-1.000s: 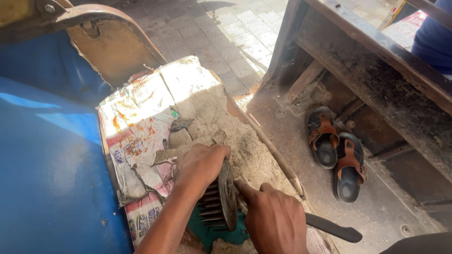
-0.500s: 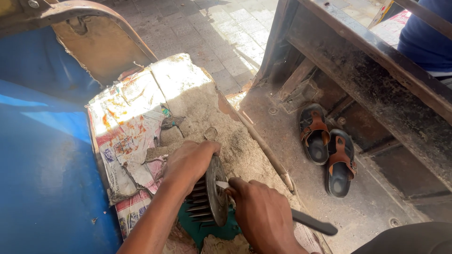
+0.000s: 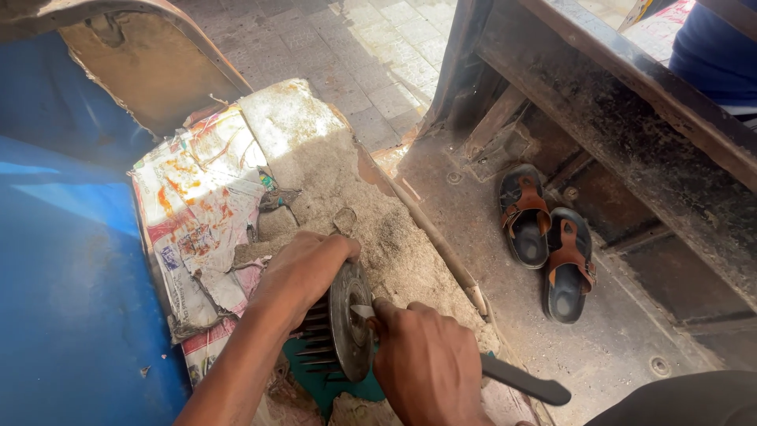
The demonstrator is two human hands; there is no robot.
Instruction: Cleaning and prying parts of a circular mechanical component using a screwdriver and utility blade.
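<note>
Mid-scraping at lower centre — left hand (image 3: 303, 272) clamped on finned metal part (image 3: 343, 323), right hand (image 3: 426, 367) gripping black-handled scraper (image 3: 505, 377) against its face — steadier bracing likely needed next.

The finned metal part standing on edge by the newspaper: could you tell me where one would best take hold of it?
Probably from above and the left, over the finned body, as the left hand does. The fins give fingers purchase, and that leaves the round flat face clear for the tool in the right hand.

A blue panel (image 3: 71, 300) is walling in the left side. Sandy floor (image 3: 473, 213) is lying open to the right, where a pair of sandals (image 3: 548, 241) and a wooden frame (image 3: 631, 102) are blocking passage.
</note>
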